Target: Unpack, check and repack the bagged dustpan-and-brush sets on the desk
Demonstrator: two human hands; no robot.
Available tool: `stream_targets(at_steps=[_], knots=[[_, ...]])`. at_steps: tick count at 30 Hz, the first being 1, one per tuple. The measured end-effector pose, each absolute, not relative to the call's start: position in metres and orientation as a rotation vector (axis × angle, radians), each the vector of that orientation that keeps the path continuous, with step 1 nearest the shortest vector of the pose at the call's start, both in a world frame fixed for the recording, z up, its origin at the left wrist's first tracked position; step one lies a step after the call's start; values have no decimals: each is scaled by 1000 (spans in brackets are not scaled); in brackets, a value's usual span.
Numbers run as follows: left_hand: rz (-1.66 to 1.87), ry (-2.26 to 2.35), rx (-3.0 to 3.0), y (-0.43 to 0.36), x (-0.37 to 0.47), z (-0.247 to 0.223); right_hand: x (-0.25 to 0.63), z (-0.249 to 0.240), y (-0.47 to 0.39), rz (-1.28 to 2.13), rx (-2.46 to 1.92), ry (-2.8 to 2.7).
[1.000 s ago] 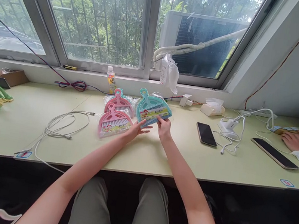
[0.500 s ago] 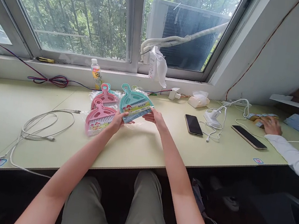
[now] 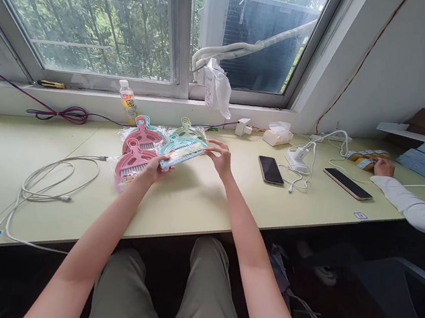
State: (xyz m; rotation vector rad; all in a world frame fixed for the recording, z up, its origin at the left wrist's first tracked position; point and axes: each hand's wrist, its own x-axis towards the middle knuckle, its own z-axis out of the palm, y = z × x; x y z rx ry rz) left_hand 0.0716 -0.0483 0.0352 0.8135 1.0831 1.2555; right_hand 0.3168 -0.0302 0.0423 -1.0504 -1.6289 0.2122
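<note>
Over the table [image 3: 205,206], both hands [image 3: 153,167] [image 3: 218,157] pinch the teal dustpan [image 3: 181,152]; its slick wrap could slip free.

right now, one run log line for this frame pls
left hand: holds teal dustpan set | right hand: on its right edge | pink dustpan sets: on desk

Both arms are bare all the way up from the left hand [image 3: 153,167] and right hand [image 3: 220,158], no sleeves, watch, rings or bands that I can spot. Legs are in plain grey-green trousers [image 3: 159,290], soft cotton-looking fabric with a few creases, showing just below the desk [image 3: 197,205] edge. No logos or markings anywhere on them.
</note>
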Motion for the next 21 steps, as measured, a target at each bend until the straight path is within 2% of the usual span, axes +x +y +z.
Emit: stream_targets(at_steps=[6,14,17,21], knots=[[1104,1038,803,-51,70,36,308,45,-38,251,-951,-1517],[920,885,1215,-65,73,45,303,35,-34,188,-1053,-1395],[919,908,1308,-68,71,44,302,27,-28,310,-1017,-1401],[934,956,1348,-69,74,39,308,12,-12,688,-1078,-1276]])
